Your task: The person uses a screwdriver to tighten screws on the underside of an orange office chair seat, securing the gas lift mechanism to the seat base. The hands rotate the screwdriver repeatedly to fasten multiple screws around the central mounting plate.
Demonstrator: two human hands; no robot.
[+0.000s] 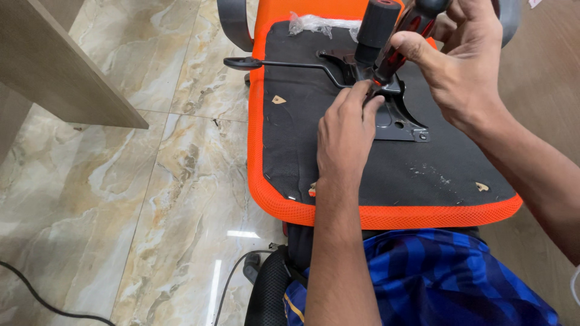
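An upturned orange office chair seat (386, 214) with a black underside lies in front of me. A black metal mounting plate (402, 118) with a lever (272, 63) and a black cylinder (377, 27) is fixed to it. My right hand (465, 66) grips a screwdriver (402, 45) with a red and black handle, its tip down at the plate. My left hand (347, 133) rests on the underside, its fingertips pinched at the plate right by the screwdriver tip; what they hold is hidden.
Marble floor tiles (121, 199) spread to the left. A wooden board (60, 66) juts in at the upper left. A black cable (36, 296) lies on the floor at lower left. Clear plastic wrap (314, 24) sits at the seat's far edge. A grey armrest (232, 21) curves behind.
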